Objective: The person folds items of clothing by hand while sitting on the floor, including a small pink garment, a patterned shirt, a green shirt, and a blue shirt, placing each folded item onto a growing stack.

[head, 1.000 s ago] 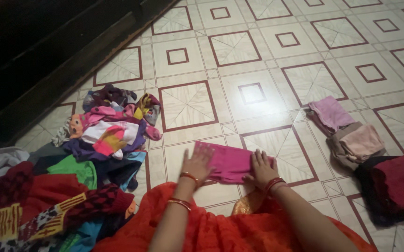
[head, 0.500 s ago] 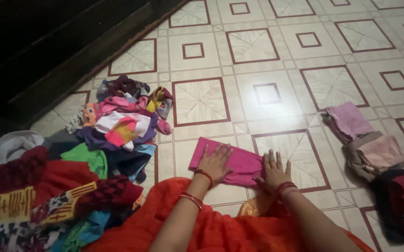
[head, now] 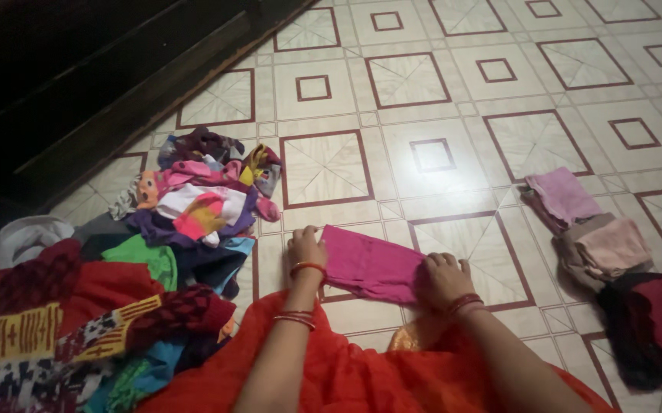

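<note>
A folded magenta cloth (head: pixel 369 264) lies on the tiled floor in front of me. My left hand (head: pixel 304 246) pinches its left edge, fingers curled over the fabric. At the cloth's right end, my right hand (head: pixel 442 277) grips it with bent fingers. Both wrists carry red and gold bangles. My orange garment (head: pixel 361 375) fills the bottom of the view.
A heap of unfolded colourful clothes (head: pixel 186 203) lies at the left, with more patterned fabric (head: pixel 56 329) nearer me. Folded pink, beige and dark red pieces (head: pixel 602 245) are stacked in a row at the right. Dark wooden furniture (head: pixel 79 76) borders the upper left.
Both hands went from lying flat on the magenta cloth to gripping its two ends. My left hand slid left to the edge, and the cloth looks narrower.
</note>
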